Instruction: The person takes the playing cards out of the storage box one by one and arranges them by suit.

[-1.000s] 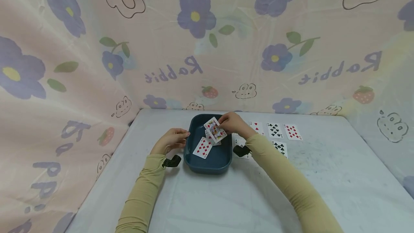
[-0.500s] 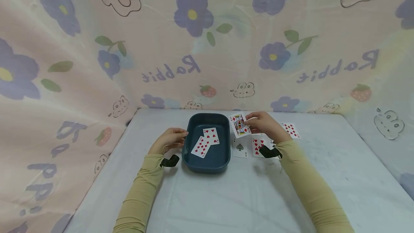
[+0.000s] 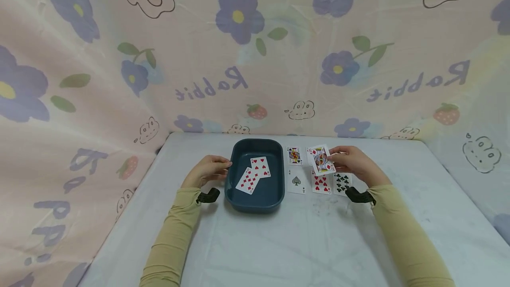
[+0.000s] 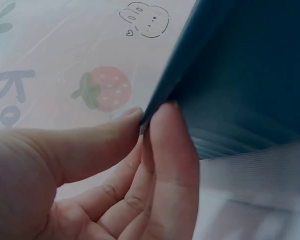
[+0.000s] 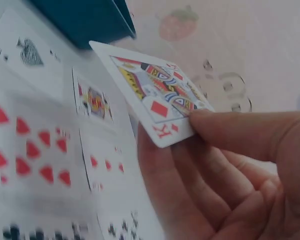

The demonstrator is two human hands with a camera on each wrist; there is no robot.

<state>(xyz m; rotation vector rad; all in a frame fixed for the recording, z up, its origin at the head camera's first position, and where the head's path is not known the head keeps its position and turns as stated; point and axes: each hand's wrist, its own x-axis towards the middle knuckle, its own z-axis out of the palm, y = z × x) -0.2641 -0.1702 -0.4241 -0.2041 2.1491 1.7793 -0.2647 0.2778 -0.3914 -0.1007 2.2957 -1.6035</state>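
your right hand (image 3: 352,163) pinching the king of diamonds (image 3: 321,160) above the card rows, your left hand (image 3: 209,169) gripping the blue tray (image 3: 239,191) rim on the bench (image 3: 279,242)

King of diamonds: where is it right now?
The king of diamonds is pinched in the right hand, held over the face-up card rows right of the blue tray, in the head view.

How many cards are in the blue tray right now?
2. A diamonds card lies left of centre in the tray, and a hearts card overlaps its upper corner. Any card beneath these two would be hidden.
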